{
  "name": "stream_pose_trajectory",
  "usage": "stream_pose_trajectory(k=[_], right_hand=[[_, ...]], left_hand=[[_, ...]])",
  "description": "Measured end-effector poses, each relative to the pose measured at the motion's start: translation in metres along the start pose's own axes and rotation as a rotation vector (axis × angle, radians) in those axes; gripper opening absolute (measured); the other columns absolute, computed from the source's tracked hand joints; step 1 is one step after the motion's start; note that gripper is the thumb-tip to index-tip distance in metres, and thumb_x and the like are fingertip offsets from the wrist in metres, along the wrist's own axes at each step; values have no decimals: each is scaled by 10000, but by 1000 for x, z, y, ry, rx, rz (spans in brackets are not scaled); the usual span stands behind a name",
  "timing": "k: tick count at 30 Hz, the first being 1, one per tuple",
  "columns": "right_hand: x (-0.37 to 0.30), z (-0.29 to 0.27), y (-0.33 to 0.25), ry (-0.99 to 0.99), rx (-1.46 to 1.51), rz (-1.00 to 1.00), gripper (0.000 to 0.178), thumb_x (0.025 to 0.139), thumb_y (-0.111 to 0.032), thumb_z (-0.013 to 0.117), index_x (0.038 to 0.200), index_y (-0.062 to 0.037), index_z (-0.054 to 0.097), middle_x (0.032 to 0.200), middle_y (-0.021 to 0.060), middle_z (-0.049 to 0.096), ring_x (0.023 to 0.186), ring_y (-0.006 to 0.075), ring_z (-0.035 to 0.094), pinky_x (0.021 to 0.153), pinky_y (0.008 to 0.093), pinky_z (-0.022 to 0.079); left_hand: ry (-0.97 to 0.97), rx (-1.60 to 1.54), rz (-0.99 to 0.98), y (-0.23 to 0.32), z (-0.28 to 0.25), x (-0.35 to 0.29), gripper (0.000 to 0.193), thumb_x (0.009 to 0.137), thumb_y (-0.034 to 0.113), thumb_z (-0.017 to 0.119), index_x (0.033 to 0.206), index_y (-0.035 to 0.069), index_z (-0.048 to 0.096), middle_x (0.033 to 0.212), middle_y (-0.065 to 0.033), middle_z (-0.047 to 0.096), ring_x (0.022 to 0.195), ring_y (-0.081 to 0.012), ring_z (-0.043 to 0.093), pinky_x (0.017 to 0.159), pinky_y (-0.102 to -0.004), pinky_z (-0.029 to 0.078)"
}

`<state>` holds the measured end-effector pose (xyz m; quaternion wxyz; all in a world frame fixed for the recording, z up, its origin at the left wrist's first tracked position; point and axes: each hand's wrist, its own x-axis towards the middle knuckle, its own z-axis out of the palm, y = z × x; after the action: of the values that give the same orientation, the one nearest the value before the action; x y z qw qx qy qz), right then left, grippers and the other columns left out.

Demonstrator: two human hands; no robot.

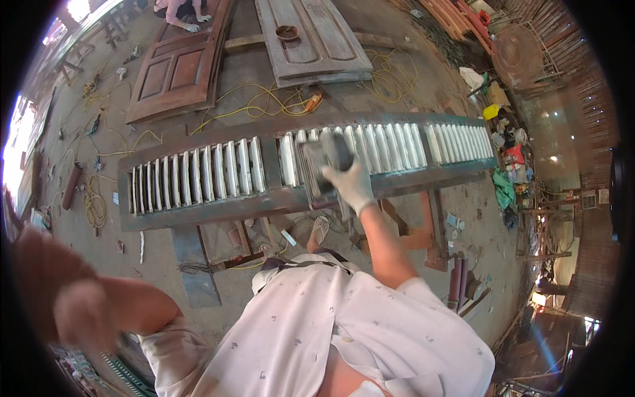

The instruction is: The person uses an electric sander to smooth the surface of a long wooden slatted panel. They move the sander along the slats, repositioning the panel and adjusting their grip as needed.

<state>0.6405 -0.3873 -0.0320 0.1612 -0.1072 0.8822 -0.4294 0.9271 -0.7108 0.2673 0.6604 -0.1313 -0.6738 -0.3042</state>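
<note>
A long louvred shutter panel (278,198) with a dark brown-green frame and pale, whitened slats lies across in front of me. My right hand (354,185), in a whitish glove, is closed round a dark power sander (338,153) near the panel's middle. Motion blurs the tool, and it covers some slats and part of the lower rail. My left hand (83,312) is raised close by at the lower left, away from the panel. Blur smears its fingers, so their pose does not show.
Beyond the panel lie a brown panelled door (175,76) and a greyish door (317,46) with a small brown bowl (288,33) on it. Yellow cords (258,106) loop over the floor. Gloved hands of another person (177,13) rest on the brown door. Wooden supports (433,225) stand below the panel.
</note>
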Motion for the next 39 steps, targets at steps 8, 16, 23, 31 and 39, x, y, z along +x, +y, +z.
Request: stream_pose_trajectory(k=[8,16,23,31,39], right_hand=[[49,22,-73,-44,-232,-69,961,822,-440,861,1533,91,494,1325,360,721,1242,481,723,1090,502,573],[24,-13,-48,123,-51,-22,763,806,-357,902,1376,72,630,1249,294,772,1169,410,767,1036,486,583],[-69,-7,-38,136,-189,9,747,842,-300,893,1410,65,572,1186,281,769,1127,440,763,1001,519,586],[52,54,-88,146,-470,-98,868,891,-283,846,1548,79,409,1330,360,696,1216,501,717,1089,537,562],[-9,37,-73,63,-442,47,920,915,-279,844,1615,81,368,1394,371,672,1259,486,710,1118,508,552]], left_hand=[[-419,660,-1061,-241,-30,-281,640,1053,379,767,1583,67,593,1506,-185,638,1436,-331,587,1230,-476,423],[-731,1227,-1054,-200,23,-391,781,1006,534,701,1649,126,532,1784,-120,366,1645,-332,333,1350,-633,128],[-731,1238,-1027,-198,22,-397,744,984,500,718,1604,111,585,1767,-132,386,1633,-347,354,1340,-655,149],[-706,1205,-996,-203,17,-397,728,982,469,743,1603,123,587,1760,-140,394,1631,-349,360,1339,-660,152],[-697,1187,-984,-204,17,-401,730,971,475,756,1591,126,592,1742,-137,417,1630,-345,365,1338,-657,153]])
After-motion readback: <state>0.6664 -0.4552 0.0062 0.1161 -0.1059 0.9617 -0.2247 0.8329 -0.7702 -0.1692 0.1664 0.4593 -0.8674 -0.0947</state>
